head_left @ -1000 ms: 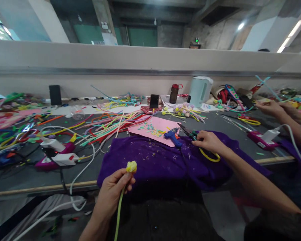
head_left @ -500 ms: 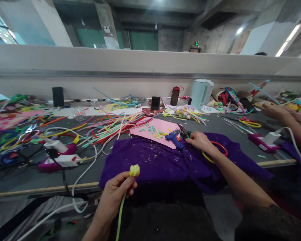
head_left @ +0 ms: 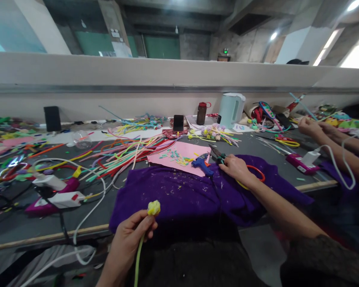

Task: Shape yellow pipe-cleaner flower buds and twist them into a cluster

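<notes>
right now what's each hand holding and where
Left hand pinches a yellow pipe-cleaner flower by its stem, just under the bud. Right hand rests on pliers; grip unclear.

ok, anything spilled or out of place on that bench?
Small clippings litter the purple cloth and the pink sheet. Loose pipe cleaners sprawl across the table, and white cables hang over its front edge. The left hand holds a yellow-tipped stem; the right hand rests on pliers.
</notes>
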`<state>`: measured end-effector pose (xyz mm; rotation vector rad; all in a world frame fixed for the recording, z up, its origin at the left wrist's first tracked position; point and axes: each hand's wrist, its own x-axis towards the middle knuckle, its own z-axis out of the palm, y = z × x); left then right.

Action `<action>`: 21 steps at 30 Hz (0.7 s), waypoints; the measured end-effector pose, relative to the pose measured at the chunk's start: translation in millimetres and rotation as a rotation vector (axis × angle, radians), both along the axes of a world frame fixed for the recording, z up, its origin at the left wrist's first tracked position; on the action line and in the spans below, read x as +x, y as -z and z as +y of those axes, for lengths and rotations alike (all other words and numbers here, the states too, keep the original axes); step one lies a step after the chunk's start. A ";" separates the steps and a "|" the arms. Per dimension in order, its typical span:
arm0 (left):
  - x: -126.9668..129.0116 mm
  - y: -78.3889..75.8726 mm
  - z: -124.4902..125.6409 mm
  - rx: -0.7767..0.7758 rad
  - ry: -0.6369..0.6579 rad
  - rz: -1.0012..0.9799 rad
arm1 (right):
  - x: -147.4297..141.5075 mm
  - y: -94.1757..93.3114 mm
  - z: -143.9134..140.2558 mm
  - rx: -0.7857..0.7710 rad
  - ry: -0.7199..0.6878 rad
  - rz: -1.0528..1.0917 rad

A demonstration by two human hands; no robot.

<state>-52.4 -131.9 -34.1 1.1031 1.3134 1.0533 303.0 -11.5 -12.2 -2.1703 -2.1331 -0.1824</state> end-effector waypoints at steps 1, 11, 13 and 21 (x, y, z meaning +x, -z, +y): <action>0.0 0.5 -0.1 -0.002 -0.007 -0.002 | 1.7 -0.8 0.4 0.000 0.013 -0.001; 8.9 -2.6 -1.2 -0.018 -0.003 0.007 | 1.3 -0.7 -9.7 -0.011 -0.074 0.087; 8.7 -1.8 -1.4 -0.023 -0.003 0.017 | -3.9 -2.2 -11.6 -0.040 -0.060 0.044; 5.7 4.9 -0.7 -0.022 -0.022 -0.004 | -27.5 -18.9 -16.8 0.122 -0.092 -0.144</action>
